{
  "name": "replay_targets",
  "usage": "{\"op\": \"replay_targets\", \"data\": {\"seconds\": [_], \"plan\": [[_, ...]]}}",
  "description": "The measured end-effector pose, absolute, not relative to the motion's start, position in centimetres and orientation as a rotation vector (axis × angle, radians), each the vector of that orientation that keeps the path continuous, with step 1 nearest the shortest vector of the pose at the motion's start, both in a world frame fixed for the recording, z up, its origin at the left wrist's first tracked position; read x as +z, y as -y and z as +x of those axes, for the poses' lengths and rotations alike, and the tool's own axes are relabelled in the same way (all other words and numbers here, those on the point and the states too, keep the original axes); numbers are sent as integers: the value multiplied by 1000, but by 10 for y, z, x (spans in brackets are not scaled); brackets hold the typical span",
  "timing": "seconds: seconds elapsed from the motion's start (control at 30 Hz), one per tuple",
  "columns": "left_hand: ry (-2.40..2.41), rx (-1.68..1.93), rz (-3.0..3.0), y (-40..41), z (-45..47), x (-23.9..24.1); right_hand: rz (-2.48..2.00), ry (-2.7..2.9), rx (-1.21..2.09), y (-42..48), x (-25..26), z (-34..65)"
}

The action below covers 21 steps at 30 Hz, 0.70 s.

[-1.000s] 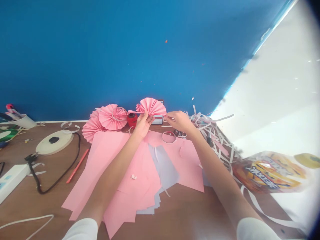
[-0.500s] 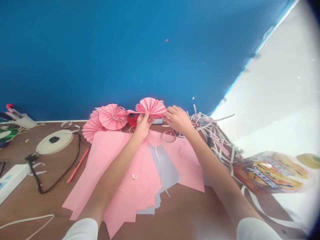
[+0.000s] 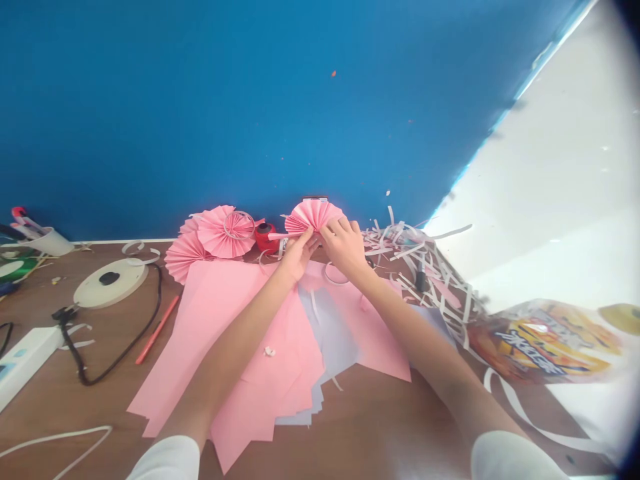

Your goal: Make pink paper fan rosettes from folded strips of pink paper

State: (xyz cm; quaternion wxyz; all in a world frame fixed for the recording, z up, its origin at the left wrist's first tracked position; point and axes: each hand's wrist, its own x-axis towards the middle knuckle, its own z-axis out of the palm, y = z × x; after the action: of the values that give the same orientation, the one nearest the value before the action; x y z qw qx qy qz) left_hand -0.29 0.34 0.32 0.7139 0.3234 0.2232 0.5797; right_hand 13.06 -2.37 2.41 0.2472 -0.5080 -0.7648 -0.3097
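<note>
A pleated pink paper fan point(image 3: 311, 215) is held up over the back of the table, its folds spread in a half circle. My left hand point(image 3: 300, 255) pinches it at the lower centre, thumb on the pleats. Beside it, my right hand point(image 3: 344, 245) closes on the fan's right lower edge, the fingertips near the left thumb. A narrow folded pink strip sticks out to the left of my left hand. Pink paper sheets point(image 3: 200, 320) lie spread beneath my forearms, with grey-blue sheets point(image 3: 333, 333) among them.
Finished-looking pink paper rosettes point(image 3: 225, 230) lean at the back left near a red object point(image 3: 267, 237). Curled paper strips point(image 3: 425, 267) pile at the back right. A red pen point(image 3: 157, 330), a round white disc point(image 3: 110, 283), a power strip point(image 3: 25, 363) and a snack bag point(image 3: 545, 343) are around.
My right hand has moved left, in toward my left hand, and now grips the fan's right part. The fan has shifted slightly right with my left hand.
</note>
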Motion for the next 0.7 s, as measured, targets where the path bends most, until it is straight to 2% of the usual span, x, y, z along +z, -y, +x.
{"op": "replay_targets", "data": {"seconds": [0.13,0.47,0.7], "plan": [[-543,1300,739,-6,-9,5,-1356,2144,-815,18,22,138],[-804,1777,1193,-30,-33,4,-1259,2302,-623,15,29,147],[-912,1711,1609,-33,-44,4,-1326,2304,-518,13,39,164]]}}
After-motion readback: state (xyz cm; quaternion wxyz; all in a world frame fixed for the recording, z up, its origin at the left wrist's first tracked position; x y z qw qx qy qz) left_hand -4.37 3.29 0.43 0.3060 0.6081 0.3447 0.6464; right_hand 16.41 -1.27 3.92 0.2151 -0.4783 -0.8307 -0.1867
